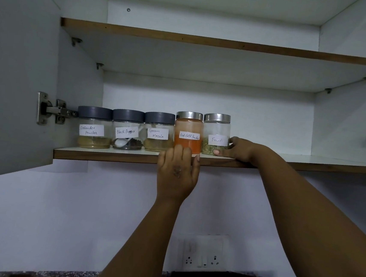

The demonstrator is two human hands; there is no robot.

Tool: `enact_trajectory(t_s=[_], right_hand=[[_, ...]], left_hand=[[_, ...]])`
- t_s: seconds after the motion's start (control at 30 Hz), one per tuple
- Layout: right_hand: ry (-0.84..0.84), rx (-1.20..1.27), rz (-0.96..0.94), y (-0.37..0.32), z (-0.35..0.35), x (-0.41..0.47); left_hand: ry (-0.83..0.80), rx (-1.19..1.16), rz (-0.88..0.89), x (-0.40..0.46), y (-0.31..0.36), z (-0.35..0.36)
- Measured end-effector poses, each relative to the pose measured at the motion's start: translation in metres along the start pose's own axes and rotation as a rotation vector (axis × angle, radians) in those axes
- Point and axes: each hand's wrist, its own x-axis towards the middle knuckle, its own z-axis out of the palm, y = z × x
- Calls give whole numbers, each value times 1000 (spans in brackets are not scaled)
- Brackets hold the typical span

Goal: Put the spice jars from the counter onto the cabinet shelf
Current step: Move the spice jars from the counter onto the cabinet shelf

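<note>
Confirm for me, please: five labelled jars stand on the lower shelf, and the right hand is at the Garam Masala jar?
Not quite. In the head view the right hand is at the Fennel jar, not the Garam Masala jar. Five labelled jars do stand on the lower shelf.

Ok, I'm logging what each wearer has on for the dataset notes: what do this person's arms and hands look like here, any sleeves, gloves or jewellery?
Both forearms are bare up to the frame's edge: no sleeves, gloves, watch or bracelets show. The left hand has a small dark patterned mark on its back. The right hand shows no rings on the parts visible. The nails look short and unpainted.
</note>
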Motion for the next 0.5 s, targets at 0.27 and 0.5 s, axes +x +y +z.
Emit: enact_trajectory(t_s=[0.27,0.5], right_hand=[[-17,-14,0,1,0,3],[14,14,48,-3,-1,-3]], left_hand=[[51,9,1,0,0,4],[-11,13,5,2,0,-2]])
